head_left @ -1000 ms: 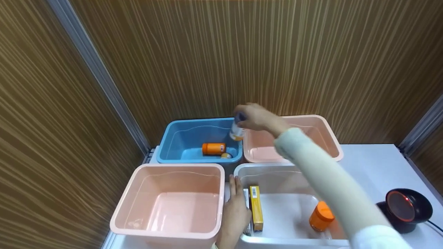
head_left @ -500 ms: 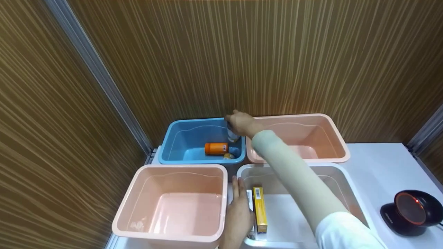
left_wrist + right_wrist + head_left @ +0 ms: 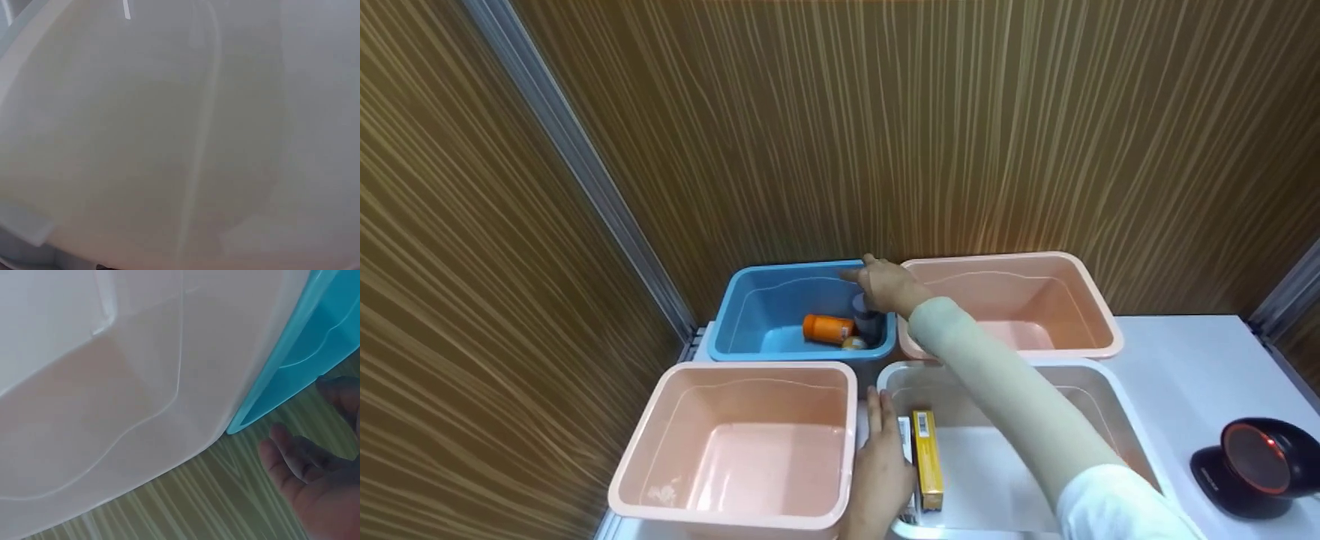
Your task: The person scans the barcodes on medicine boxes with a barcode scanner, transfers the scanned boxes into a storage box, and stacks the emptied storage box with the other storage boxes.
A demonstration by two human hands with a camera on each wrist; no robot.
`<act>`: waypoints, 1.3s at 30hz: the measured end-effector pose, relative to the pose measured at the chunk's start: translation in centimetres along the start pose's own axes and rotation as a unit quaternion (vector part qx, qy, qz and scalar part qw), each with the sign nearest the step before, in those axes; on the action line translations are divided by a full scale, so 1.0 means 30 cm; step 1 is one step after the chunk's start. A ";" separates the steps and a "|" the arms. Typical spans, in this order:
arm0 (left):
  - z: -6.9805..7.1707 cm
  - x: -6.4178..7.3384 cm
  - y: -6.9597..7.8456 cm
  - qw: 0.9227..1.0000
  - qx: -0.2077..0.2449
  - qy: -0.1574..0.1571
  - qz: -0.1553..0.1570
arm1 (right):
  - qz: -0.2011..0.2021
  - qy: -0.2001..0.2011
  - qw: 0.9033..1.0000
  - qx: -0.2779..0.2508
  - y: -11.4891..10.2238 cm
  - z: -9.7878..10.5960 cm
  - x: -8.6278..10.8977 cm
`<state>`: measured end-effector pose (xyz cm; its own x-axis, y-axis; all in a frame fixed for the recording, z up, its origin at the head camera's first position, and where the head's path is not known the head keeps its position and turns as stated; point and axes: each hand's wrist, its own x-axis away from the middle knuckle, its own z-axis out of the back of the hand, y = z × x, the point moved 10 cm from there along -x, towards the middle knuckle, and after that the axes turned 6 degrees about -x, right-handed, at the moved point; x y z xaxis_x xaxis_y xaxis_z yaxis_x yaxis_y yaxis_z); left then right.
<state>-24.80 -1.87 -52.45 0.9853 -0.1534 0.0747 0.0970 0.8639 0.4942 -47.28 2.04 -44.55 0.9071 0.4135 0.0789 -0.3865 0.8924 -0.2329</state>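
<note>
My right hand (image 3: 885, 286) is over the back right corner of the blue bin (image 3: 725, 319). In the right wrist view its fingers are spread and loosely bent, with nothing between them. Just below it a bottle with a greyish cap (image 3: 864, 306) stands in the bin, partly hidden by the hand. Beside that bottle lie an orange bottle (image 3: 826, 328) and a small yellowish item (image 3: 853, 343). My left hand (image 3: 880, 474) rests at the left wall of the white bin (image 3: 1121, 405), fingers extended. Near it inside are a yellow box (image 3: 928, 461) and a white box (image 3: 906, 435).
A pink bin (image 3: 619, 465) stands front left and another pink bin (image 3: 1110, 330) back right. On the white table (image 3: 1177, 345) at the right sits a black scanner-like device (image 3: 1256, 461) with a red light. A wood-grain panel (image 3: 840, 135) rises behind the bins.
My right hand has lowered the capped bottle into the blue bin and let it go. The orange bottle there has tilted slightly. My left hand stays at the white bin.
</note>
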 end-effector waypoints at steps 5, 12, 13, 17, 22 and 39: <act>-0.006 -0.040 -0.015 1.000 -0.013 -0.015 -0.003 | 0.066 0.028 0.997 -0.023 -0.015 0.034 0.085; 0.011 -0.088 -0.050 1.000 -0.003 0.007 -0.018 | 0.125 0.035 0.990 -0.057 -0.005 0.093 0.283; 0.012 -0.095 -0.056 1.000 -0.005 0.006 -0.017 | 0.124 0.035 0.990 -0.056 0.006 0.099 0.316; 0.016 -0.118 -0.078 1.000 -0.016 -0.002 -0.013 | 0.128 0.057 0.989 -0.049 0.051 0.125 0.452; 0.027 -0.144 -0.104 1.000 -0.027 -0.011 -0.006 | 0.106 0.028 0.993 -0.037 0.109 0.089 0.580; 0.060 -0.200 -0.100 0.999 -0.023 0.028 -0.031 | -0.058 -0.154 0.986 -0.028 0.301 -0.163 0.691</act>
<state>-31.25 -4.42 -52.82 0.9835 -0.1809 -0.0044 0.1630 0.8749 0.4560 -31.15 17.79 -49.77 0.8472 0.3529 0.3971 -0.2658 0.9288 -0.2584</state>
